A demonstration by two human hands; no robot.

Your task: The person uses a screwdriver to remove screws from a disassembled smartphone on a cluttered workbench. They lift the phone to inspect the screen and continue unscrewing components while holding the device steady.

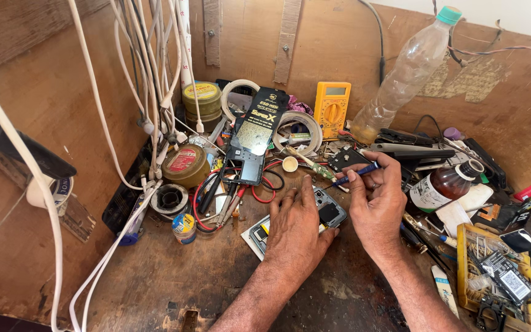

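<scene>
The left hand lies flat, fingers spread and unclenched, pressing down on an opened phone body that rests on the wooden bench near the middle of the scene, with a white card partly showing under it. The right hand pinches a thin blue-handled screwdriver between thumb and fingertips, its tip angled down and left toward the far edge of the phone. To work well here, the flat hand should keep the phone from sliding while the driver stands nearly upright over the screw, turned lightly with the fingertips only. Loose parts crowd the far side: a small white cap, red wires, a yellow multimeter, so any freed screw wants a safe spot.
</scene>
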